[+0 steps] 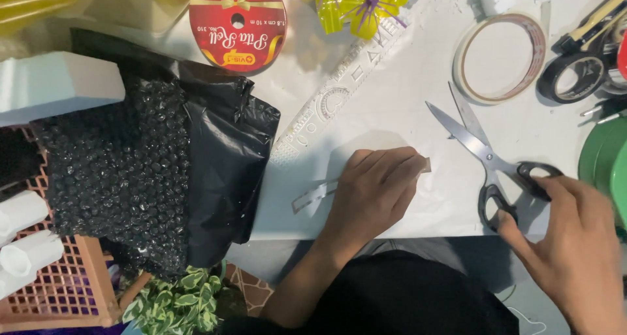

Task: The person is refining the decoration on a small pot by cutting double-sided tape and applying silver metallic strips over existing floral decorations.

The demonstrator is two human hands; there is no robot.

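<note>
On the white worktop (392,113), black bubble wrap (157,172) lies well left of the scissors (486,159). The left hand (372,191), just left of the scissors, presses flat on a clear strip (313,196), grip spread. The right hand (578,243) touches the scissors' black handles, grip loosely spread, nothing pinched.

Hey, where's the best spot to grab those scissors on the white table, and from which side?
Probably by the black handle loops of the scissors, coming from the near right, where the right hand already touches them. The open blades point up and left, away from the person, so the loops are the safe, reachable end. The left hand rests on a clear strip.
</note>
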